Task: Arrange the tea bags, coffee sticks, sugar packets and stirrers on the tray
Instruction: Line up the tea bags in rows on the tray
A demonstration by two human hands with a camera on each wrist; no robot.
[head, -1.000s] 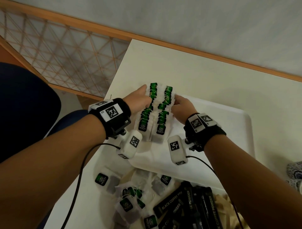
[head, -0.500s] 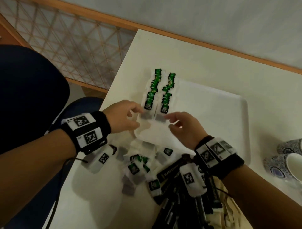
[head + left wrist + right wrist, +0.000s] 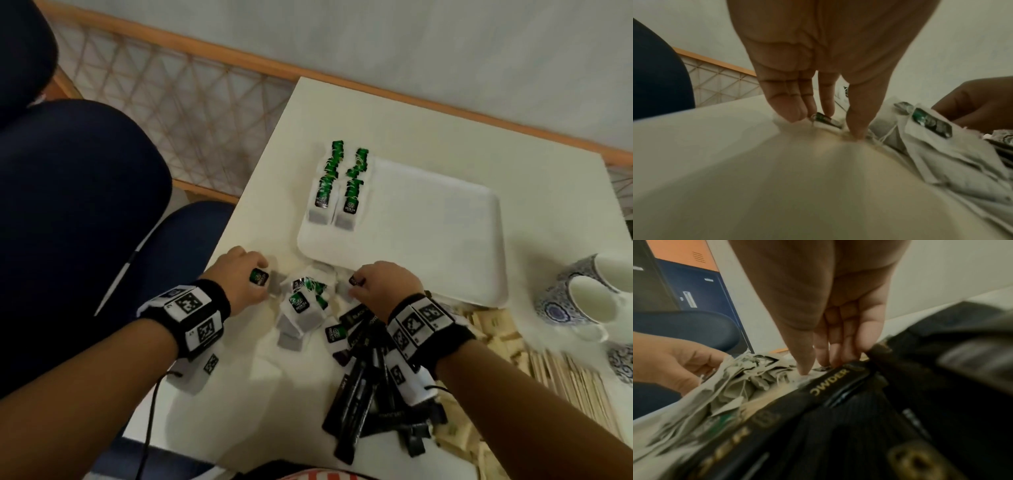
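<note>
Both hands have come back off the tray [image 3: 479, 212] since a second ago, when they were pressed to either side of the two rows of tea bags [image 3: 337, 185] at its far left corner; those rows sit as before. The hands now work the loose pile of tea bags [image 3: 301, 308] on the surface [image 3: 260, 377] just in front of the tray.

Hard to read: the right wrist view is badly blurred; the coffee sticks [image 3: 363, 387] are partly covered by the right wrist; sugar packets [image 3: 493, 329] and stirrers [image 3: 575, 380] are cut off at the right of the tray, near the cups [image 3: 582, 294].

Left hand [image 3: 239, 281]: fingers [image 3: 791, 104] and thumb pointing down, closed around one tea bag [image 3: 824, 121] at the pile's left edge, tips on the surface. Right hand [image 3: 380, 287]: fingers [image 3: 840, 347] down on a tea bag [image 3: 356, 280] at the pile's right edge beside the coffee sticks; cannot tell whether it is gripped or only touched.
</note>
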